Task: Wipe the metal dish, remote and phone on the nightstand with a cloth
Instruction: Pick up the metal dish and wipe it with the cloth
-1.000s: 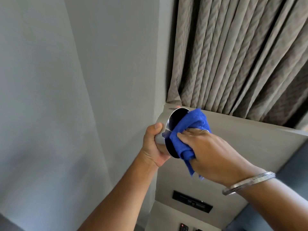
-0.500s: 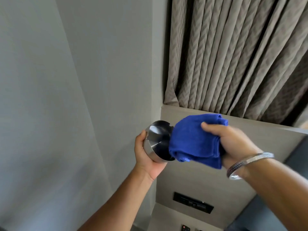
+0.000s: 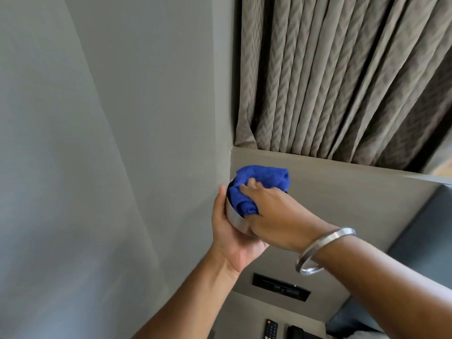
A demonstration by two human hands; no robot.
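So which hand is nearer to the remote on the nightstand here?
Left. The left hand cups the metal dish up in the air above the remote; the right hand, pressing the blue cloth into the dish, sits slightly higher.

Wall: I saw a plain grey wall [image 3: 110, 143] filling the left half of my view, meeting a second grey face at a vertical corner.
Curtain: a taupe pleated curtain [image 3: 342, 77] with a chevron weave hung at upper right, its hem dropping behind the panel.
Panel: a beige headboard panel [image 3: 354, 189] ran below the curtain, its top edge slanting down to the right.
Socket strip: a dark recessed strip [image 3: 281, 287] sat low in that panel.
Upholstery: a dark grey padded surface [image 3: 425, 236] lay at the right edge.
Light: soft and even, as I saw it.
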